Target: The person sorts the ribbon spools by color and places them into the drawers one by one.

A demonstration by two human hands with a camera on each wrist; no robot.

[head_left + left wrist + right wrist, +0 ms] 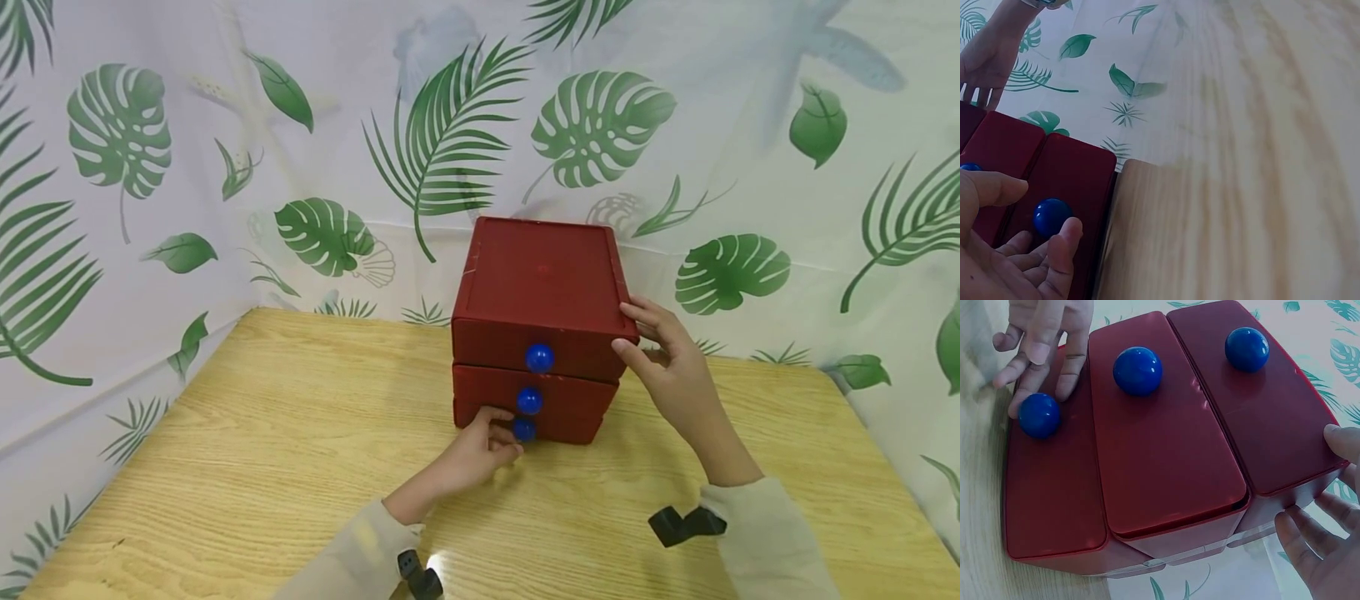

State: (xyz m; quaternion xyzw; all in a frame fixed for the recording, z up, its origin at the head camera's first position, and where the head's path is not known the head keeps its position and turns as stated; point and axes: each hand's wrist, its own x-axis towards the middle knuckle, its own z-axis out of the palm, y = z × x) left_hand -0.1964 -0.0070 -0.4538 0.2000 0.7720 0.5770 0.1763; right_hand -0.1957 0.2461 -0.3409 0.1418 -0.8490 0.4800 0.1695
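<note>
A red box [547, 271] of three stacked drawers stands on the table, with a round blue knob on each drawer front. My left hand [476, 454] is at the bottom knob [1052, 217], its fingers spread about the ball. In the right wrist view one fingertip meets the edge of this knob [1039, 415], while the thumb stays apart from it. My right hand [675, 375] rests at the box's upper right corner. Its thumb touches the front of the top drawer [1272, 419], and the other fingers lie along the side. All three drawers look pushed in.
The light wooden table [300, 400] spreads to both sides of the box. Behind it hangs a white cloth [480, 167] printed with green leaves, close to the table's back edge. A black wrist camera [686, 525] sticks out from the right sleeve.
</note>
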